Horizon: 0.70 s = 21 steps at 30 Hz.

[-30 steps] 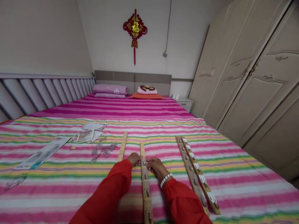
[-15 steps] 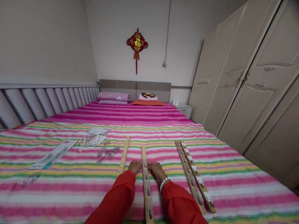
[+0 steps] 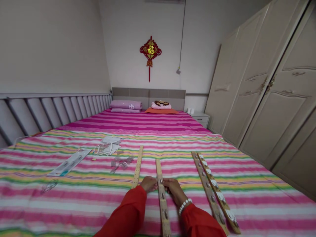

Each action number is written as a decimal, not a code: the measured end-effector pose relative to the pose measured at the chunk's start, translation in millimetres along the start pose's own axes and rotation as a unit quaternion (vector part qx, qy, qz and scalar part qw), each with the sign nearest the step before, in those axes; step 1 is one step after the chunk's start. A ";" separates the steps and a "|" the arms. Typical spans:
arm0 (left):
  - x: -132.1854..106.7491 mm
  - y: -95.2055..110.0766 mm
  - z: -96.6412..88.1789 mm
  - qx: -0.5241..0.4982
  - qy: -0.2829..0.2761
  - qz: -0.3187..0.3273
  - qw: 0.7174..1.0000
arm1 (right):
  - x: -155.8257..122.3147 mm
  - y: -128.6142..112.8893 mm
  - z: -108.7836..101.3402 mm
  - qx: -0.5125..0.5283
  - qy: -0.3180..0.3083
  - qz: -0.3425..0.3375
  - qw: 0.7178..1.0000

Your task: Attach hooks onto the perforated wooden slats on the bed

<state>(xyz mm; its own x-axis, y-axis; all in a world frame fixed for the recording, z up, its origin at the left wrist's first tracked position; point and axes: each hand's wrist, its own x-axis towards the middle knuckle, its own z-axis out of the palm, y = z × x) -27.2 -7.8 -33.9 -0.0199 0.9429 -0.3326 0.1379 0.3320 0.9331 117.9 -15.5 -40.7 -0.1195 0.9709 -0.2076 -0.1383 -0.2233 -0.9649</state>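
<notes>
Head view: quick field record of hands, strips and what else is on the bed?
left hand: at left edge of middle wooden strip, fingers curled
right hand: at its right edge; bead bracelet on wrist
middle wooden strip: flat on striped bed, metal fittings along it
left strip: bare
right pair of strips: white fittings
packaging: far left

Three strip sets lie on the bed, packets far left.

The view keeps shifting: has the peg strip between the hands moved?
No. The peg strip lies as before beside the bare strip on its left; only the camera shifted.
</notes>
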 end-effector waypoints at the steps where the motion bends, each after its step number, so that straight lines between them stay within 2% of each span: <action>1: -1.2 2.7 -6.7 0.003 -0.006 -0.003 1.000 | 0.8 1.2 -1.3 0.001 0.002 -0.003 1.000; 3: -3.7 8.8 -29.0 0.007 -0.007 0.000 1.000 | 2.5 3.7 -4.2 0.009 -0.001 -0.010 1.000; 5: -6.1 13.7 -62.0 0.012 0.020 0.032 0.999 | 3.6 5.5 -6.7 0.023 -0.010 -0.014 1.000; 7: -8.3 15.0 -100.4 0.070 0.140 0.122 0.980 | 3.7 6.3 -8.2 0.033 -0.014 -0.017 0.999; 9: -10.1 12.1 -136.7 0.150 0.281 0.162 0.934 | 3.0 6.1 -8.5 0.037 -0.014 -0.021 0.999; 12: -11.5 3.3 -174.6 0.193 0.344 0.147 0.907 | 2.4 5.5 -7.8 0.039 -0.009 -0.022 0.999; 15: -10.5 -3.7 -190.0 0.302 0.379 0.147 0.862 | 2.8 6.1 -7.3 0.045 -0.005 -0.023 0.999; 17: -9.2 -5.0 -192.9 0.339 0.382 0.138 0.849 | 3.0 6.6 -7.3 0.050 -0.003 -0.024 0.998; 19: -9.2 -3.8 -193.7 0.319 0.369 0.122 0.864 | 2.8 6.5 -7.3 0.051 -0.002 -0.026 0.998; 21: -11.7 -0.8 -193.6 0.255 0.365 0.100 0.890 | 1.9 5.7 -7.5 0.051 -0.003 -0.028 0.998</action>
<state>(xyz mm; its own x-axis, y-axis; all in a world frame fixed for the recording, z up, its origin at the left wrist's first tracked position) -218.8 -13.8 -4.3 -0.5556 0.8108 0.1843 0.6395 0.2751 0.7179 124.2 -14.3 -47.8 -0.1146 0.9817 -0.1522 -0.2452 -0.1764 -0.9533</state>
